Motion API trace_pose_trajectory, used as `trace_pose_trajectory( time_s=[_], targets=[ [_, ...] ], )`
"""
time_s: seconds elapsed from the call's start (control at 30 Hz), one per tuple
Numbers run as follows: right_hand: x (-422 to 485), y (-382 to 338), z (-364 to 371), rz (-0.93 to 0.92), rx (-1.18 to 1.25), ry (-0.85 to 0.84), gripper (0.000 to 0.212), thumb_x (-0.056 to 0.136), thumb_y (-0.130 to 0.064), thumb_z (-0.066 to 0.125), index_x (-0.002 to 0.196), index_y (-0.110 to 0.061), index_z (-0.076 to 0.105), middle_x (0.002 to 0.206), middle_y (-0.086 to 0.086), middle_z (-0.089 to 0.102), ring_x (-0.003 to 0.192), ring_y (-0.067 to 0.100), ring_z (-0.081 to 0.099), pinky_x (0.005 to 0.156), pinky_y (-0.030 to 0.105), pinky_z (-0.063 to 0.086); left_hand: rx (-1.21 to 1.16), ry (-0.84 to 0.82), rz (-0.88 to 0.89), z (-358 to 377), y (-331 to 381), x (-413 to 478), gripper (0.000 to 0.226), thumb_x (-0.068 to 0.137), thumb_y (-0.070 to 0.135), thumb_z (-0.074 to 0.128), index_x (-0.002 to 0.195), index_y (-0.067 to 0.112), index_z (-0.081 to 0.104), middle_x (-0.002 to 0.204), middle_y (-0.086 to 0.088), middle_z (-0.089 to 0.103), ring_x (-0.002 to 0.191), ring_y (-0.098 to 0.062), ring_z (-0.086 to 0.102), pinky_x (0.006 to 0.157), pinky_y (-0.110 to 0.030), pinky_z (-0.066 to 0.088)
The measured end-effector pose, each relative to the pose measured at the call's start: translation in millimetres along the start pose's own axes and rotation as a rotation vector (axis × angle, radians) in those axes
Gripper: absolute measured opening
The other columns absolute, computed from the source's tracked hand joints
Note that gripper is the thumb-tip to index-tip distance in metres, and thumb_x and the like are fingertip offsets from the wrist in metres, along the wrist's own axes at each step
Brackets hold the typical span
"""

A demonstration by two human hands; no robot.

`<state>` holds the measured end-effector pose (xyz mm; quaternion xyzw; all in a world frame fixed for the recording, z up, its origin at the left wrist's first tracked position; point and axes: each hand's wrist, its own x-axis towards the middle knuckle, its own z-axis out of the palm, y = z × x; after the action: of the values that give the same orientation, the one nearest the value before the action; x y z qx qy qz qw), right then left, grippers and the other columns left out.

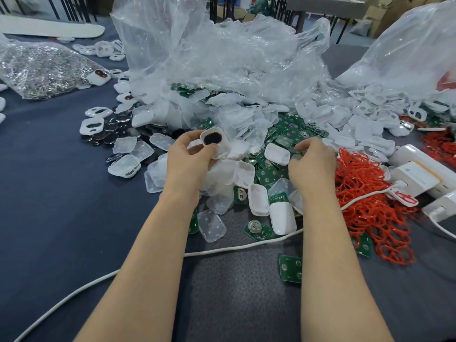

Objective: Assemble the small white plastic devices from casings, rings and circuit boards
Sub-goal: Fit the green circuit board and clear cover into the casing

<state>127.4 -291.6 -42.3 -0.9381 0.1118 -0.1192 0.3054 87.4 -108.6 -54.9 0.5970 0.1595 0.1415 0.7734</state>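
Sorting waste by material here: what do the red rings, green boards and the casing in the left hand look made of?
Rings: thin, limp, tangled red loops, likely rubber or silicone. Boards: rigid, flat, glossy green with silver pads, probably laminate. Casing: smooth white moulded shell, apparently plastic, slight sheen.

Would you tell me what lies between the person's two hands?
Head view: a white casing atop green circuit boards, between right hand and left hand gripping a dark-windowed casing.
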Motion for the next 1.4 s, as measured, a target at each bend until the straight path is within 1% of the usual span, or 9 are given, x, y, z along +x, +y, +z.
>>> trace_pose_trajectory(
  time_s=[0.2,0.37,0.5,0.7,0.87,1.0,1.1,1.27,1.4],
  targets=[
    [-1.8,-4.5,-4.0,-0.077,0.25,0.276,0.025,0.092,-0.013,0.056,0.117,-0.008,0.057,0.114,0.01,0.061,0.105,0.023,0.055,0.078,0.014,0.03,0.003,-0.028,-0.001,2.3,-0.8,-1.1,0.026,0.087,-0.003,0.061,0.091,0.023,0.061,0.076,0.002,0.071,0.069,-0.009,0.068,0.061,-0.018,0.055],
    [-20.3,-36.0,-4.9,-0.198,0.652,0.087,0.023,0.094,-0.009,0.053,0.101,-0.03,0.053,0.091,-0.004,0.063,0.063,0.007,0.067,0.06,0.017,0.054,-0.005,-0.047,-0.027,3.0,-0.4,-0.7,0.027,0.086,-0.004,0.06,0.092,0.022,0.062,0.077,0.001,0.072,0.077,-0.016,0.069,0.065,-0.023,0.058],
    [-31.6,-54.3,11.2,-0.271,0.446,-0.156,0.022,0.091,-0.01,0.05,0.088,-0.02,0.069,0.078,-0.011,0.062,0.073,0.016,0.068,0.075,0.034,0.055,-0.007,-0.042,-0.006,3.8,-1.2,-1.1,0.026,0.085,-0.005,0.059,0.091,0.021,0.062,0.076,0.0,0.072,0.076,-0.015,0.068,0.064,-0.018,0.056],
    [-32.9,-48.8,23.7,-0.325,0.356,-0.251,0.022,0.086,-0.038,0.066,0.093,-0.018,0.07,0.09,-0.01,0.064,0.079,0.003,0.052,0.062,0.003,0.036,0.009,-0.09,0.043,3.5,-1.6,-1.1,0.024,0.087,-0.003,0.06,0.092,0.021,0.06,0.064,0.007,0.071,0.066,-0.007,0.067,0.064,-0.018,0.054],
    [-30.9,-46.4,28.0,-0.293,0.361,-0.242,0.02,0.084,-0.033,0.068,0.098,-0.018,0.067,0.097,-0.007,0.061,0.089,0.008,0.05,0.058,0.018,0.032,0.015,-0.119,0.038,3.9,-2.5,-3.8,0.021,0.087,0.001,0.064,0.093,0.021,0.061,0.072,0.003,0.072,0.068,-0.01,0.068,0.066,-0.021,0.055],
    [-30.6,-47.0,25.7,-0.304,0.373,-0.232,0.018,0.086,-0.033,0.066,0.097,-0.019,0.069,0.098,-0.007,0.064,0.085,0.004,0.051,0.06,0.007,0.035,0.044,-0.118,0.061,4.3,-0.5,-6.1,0.024,0.086,-0.001,0.064,0.094,0.021,0.06,0.07,0.005,0.072,0.068,-0.008,0.067,0.065,-0.018,0.054],
    [-26.1,-41.8,19.1,-0.295,0.336,-0.133,0.02,0.093,-0.017,0.054,0.104,-0.019,0.07,0.098,-0.004,0.066,0.074,0.005,0.053,0.064,0.013,0.037,0.073,-0.037,0.087,1.1,1.5,-5.0,0.028,0.085,-0.003,0.062,0.092,0.023,0.06,0.068,0.01,0.07,0.063,-0.003,0.065,0.059,-0.016,0.052],
    [-17.6,-25.4,12.6,-0.185,0.257,0.007,0.039,0.092,-0.008,0.049,0.129,-0.021,0.049,0.099,0.006,0.06,0.092,0.025,0.057,0.078,0.033,0.045,0.027,0.041,0.07,-4.0,2.4,-1.4,0.029,0.086,-0.002,0.06,0.091,0.026,0.056,0.061,0.02,0.068,0.057,0.005,0.062,0.067,-0.018,0.055],
    [-13.9,-21.1,15.5,-0.122,0.212,0.004,0.033,0.091,-0.007,0.053,0.123,-0.011,0.046,0.112,0.01,0.057,0.099,0.026,0.055,0.076,0.031,0.04,-0.011,0.042,0.04,-3.3,3.6,-1.4,0.031,0.084,-0.005,0.061,0.089,0.025,0.058,0.059,0.02,0.067,0.055,0.005,0.062,0.065,-0.016,0.054]
  ],
)
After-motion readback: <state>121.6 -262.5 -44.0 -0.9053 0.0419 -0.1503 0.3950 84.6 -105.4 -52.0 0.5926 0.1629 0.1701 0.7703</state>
